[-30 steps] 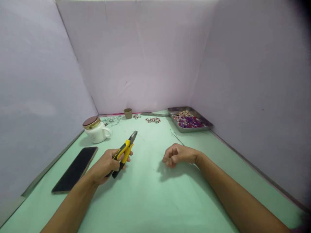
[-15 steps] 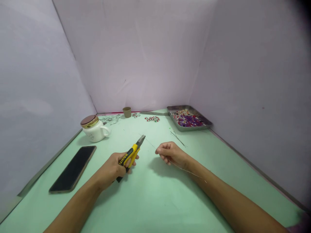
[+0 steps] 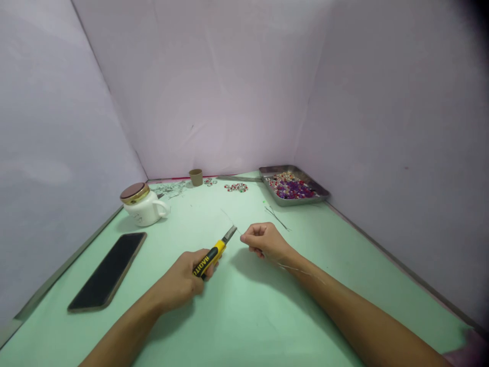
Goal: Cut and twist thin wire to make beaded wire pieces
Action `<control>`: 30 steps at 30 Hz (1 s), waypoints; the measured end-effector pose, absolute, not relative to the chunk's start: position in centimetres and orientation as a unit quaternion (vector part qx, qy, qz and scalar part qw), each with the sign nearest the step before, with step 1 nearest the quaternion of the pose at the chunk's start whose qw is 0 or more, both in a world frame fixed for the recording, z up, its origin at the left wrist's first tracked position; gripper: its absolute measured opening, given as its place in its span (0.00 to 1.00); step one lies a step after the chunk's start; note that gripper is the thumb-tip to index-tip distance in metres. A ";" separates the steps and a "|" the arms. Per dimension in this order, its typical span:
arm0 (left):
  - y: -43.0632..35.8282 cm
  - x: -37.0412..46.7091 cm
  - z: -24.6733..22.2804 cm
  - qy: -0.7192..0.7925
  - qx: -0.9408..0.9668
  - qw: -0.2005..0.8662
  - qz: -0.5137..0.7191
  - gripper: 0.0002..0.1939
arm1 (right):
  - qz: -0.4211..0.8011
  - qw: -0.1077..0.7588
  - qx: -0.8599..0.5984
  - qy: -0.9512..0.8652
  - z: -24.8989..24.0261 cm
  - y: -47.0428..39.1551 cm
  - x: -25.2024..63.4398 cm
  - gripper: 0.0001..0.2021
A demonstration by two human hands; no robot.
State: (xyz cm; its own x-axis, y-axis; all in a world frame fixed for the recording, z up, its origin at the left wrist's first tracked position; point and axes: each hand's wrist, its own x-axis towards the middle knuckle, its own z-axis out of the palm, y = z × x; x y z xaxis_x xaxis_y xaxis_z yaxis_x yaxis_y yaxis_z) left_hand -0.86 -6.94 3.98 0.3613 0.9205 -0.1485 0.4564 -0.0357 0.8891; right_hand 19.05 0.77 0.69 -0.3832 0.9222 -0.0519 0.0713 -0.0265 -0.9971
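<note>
Wrapped round the yellow-and-black handles of a pair of pliers (image 3: 214, 256) is my left hand (image 3: 187, 279). The metal jaws point up and to the right, just left of my right fingertips, and lie at a thin wire (image 3: 239, 232); whether they grip it cannot be made out. My right hand (image 3: 267, 241) pinches that wire between thumb and forefinger. One end runs up and left past the jaws, while the other trails back along my right wrist and forearm.
At left are a black phone (image 3: 109, 270) and a lidded white mug (image 3: 147, 209). Farther back stand a small brown cup (image 3: 196, 177), wire scraps (image 3: 171, 189) and beaded pieces (image 3: 236, 187). A metal tray (image 3: 298, 202) of beads sits back right, with loose wires (image 3: 278, 218) before it.
The pliers have moved right and slightly down along the wire, so the jaws are closer to my right fingertips. Their handles look closer together. My right hand still pinches the wire.
</note>
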 end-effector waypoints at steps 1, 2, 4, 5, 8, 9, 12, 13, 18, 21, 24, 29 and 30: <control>-7.0 -0.8 3.9 0.510 0.676 0.472 0.244 0.11 | 0.580 0.365 -0.418 -0.597 0.7 0.7 19.0 0.08; -7.0 -0.7 3.8 0.511 0.674 0.475 0.246 0.11 | 0.579 0.365 -0.417 -0.598 0.6 0.7 19.0 0.08; -7.1 -0.6 3.7 0.515 0.665 0.479 0.251 0.10 | 0.582 0.361 -0.418 -0.597 0.6 0.7 19.0 0.08; -7.1 -0.6 3.7 0.517 0.662 0.480 0.254 0.10 | 0.587 0.356 -0.417 -0.595 0.7 0.7 19.0 0.08; -6.9 -0.9 3.9 0.518 0.650 0.490 0.264 0.11 | 0.626 0.333 -0.397 -0.583 1.0 0.7 19.3 0.07; -6.8 -1.1 4.0 0.518 0.642 0.497 0.268 0.12 | 0.644 0.327 -0.383 -0.575 1.1 0.7 19.4 0.07; -6.5 -1.8 4.1 0.521 0.620 0.516 0.280 0.17 | 0.685 0.324 -0.347 -0.552 1.5 0.7 19.7 0.07; -6.4 -1.9 4.1 0.520 0.613 0.523 0.285 0.17 | 0.693 0.324 -0.339 -0.547 1.6 0.8 19.8 0.07; -6.5 -1.8 4.1 0.504 0.584 0.559 0.304 0.16 | 0.717 0.318 -0.305 -0.540 1.3 1.2 20.3 0.08; -6.7 -1.5 4.3 0.511 0.606 0.542 0.278 0.19 | 0.722 0.288 -0.289 -0.559 1.2 1.1 20.5 0.10; -6.8 -1.3 4.5 0.514 0.626 0.531 0.250 0.16 | 0.717 0.302 -0.281 -0.562 1.3 0.8 20.3 0.12; -6.9 -1.1 4.3 0.489 0.660 0.512 0.251 0.11 | 0.675 0.378 -0.320 -0.546 1.0 0.8 19.5 0.10; -6.9 -1.1 4.2 0.482 0.659 0.516 0.257 0.10 | 0.658 0.388 -0.336 -0.551 0.9 0.8 19.4 0.10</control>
